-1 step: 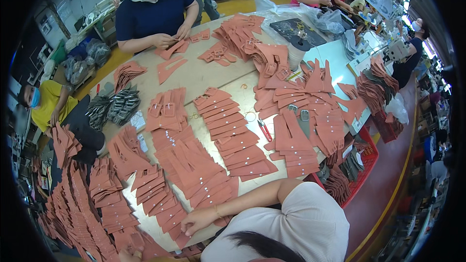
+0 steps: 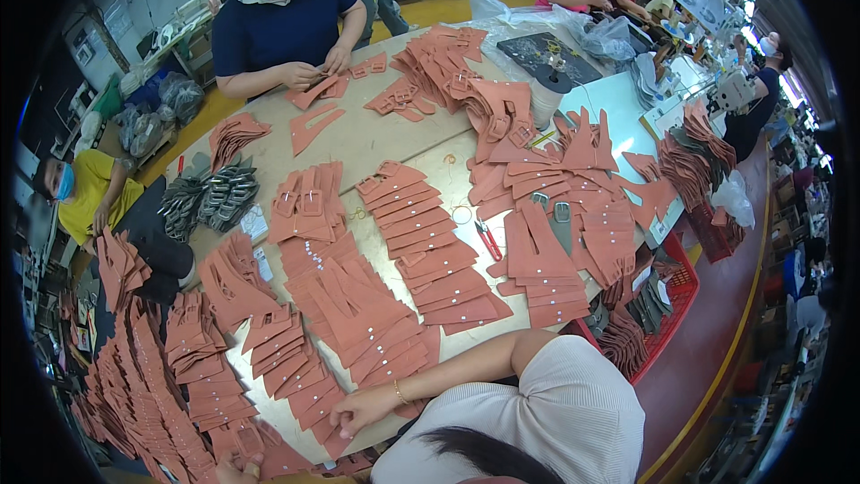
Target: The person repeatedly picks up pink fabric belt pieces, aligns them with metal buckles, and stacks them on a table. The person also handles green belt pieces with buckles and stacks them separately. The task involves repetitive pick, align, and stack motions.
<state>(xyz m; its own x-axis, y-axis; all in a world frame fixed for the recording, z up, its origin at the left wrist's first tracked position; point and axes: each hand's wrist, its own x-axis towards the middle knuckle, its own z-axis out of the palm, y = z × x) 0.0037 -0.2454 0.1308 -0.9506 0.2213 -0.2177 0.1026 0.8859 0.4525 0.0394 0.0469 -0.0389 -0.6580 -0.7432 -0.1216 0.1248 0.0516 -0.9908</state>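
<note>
My right hand [image 2: 360,409] rests with loosely bent fingers at the lower end of a fanned row of reddish-brown shoe-upper pieces [image 2: 303,384]; it does not appear to grip any of them. At the bottom edge my left hand [image 2: 236,469] is partly cut off, its fingers bent in against a reddish-brown upper piece [image 2: 273,453] with a strap. Beside it spreads another overlapping row of uppers [image 2: 213,392]. Further in, above my right hand, lie larger fanned uppers [image 2: 363,318], many with small white tags.
Red-handled snips [image 2: 488,240] lie on the table among more stacks. A thread cone [image 2: 548,99] stands at the far right. A red crate [image 2: 683,291] with parts sits by the right edge. Across the table a person in dark blue [image 2: 282,31] handles pieces. Dark buckled straps [image 2: 210,202] are heaped left.
My right hand has shifted very slightly left. My left hand has moved a little at the bottom edge. The stacks look the same.
</note>
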